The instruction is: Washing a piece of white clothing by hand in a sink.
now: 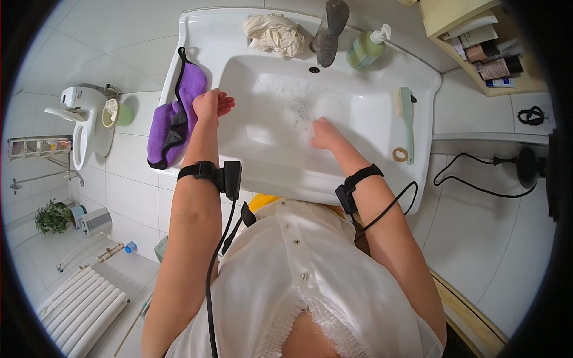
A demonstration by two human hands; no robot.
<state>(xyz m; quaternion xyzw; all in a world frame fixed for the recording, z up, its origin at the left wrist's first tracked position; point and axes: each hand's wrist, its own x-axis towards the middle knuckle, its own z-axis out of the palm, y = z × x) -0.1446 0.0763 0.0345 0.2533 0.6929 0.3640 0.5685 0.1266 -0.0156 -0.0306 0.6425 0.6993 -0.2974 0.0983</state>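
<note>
My right hand (pixel 326 133) is in the white washbasin (pixel 268 174), its fingers partly hidden at the edge of soapy water with white foam (pixel 291 96). Over the basin's left rim, my left hand (pixel 213 105) hovers at or just above a purple cloth with black edging (pixel 172 121); whether they touch is not plain. Its fingers are loosely curled and nothing shows in them. A crumpled cream cloth (pixel 275 35) lies on the back ledge beside the metal faucet (pixel 330 36). On the right rim rest a pale green brush (pixel 406 125) and a tan ring (pixel 399 155).
A green pump bottle (pixel 366 48) stands behind the basin at right. Above it to the right, a shelf (pixel 488 85) holds tubes and bottles. Black cables run from both wrist straps. At left are a toilet (pixel 91 121), a small bin (pixel 125 115) and a radiator (pixel 85 308).
</note>
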